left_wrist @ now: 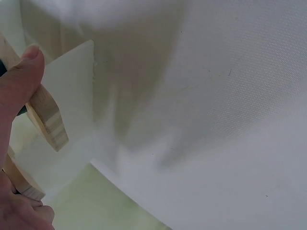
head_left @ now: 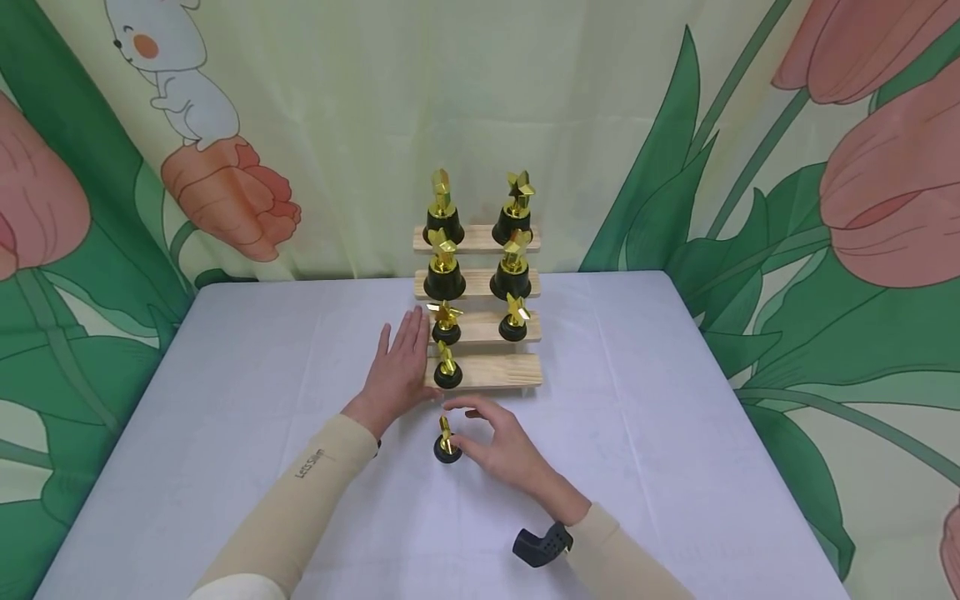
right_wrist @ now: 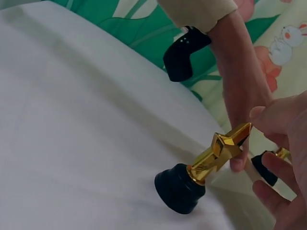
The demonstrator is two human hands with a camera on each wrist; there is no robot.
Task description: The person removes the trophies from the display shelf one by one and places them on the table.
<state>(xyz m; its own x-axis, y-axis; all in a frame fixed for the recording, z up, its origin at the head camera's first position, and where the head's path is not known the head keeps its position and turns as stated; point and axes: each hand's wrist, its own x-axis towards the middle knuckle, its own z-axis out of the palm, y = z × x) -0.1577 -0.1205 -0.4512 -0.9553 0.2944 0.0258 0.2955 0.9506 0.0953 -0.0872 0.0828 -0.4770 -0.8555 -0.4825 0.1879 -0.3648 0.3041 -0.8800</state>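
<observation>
A small gold star trophy with a round black base stands upright on the white cloth in front of a wooden stepped rack. My right hand is curved loosely around its star. In the right wrist view the thumb is right at a tip of the star, while the other fingers stay apart from it. My left hand rests along the rack's left side with straight fingers. Its thumb lies against the end of a wooden board in the left wrist view.
Several gold star trophies stand in two columns on the rack, larger ones on the upper boards and small ones lower down. On the lowest board a single trophy sits at the left. A printed curtain hangs behind the table.
</observation>
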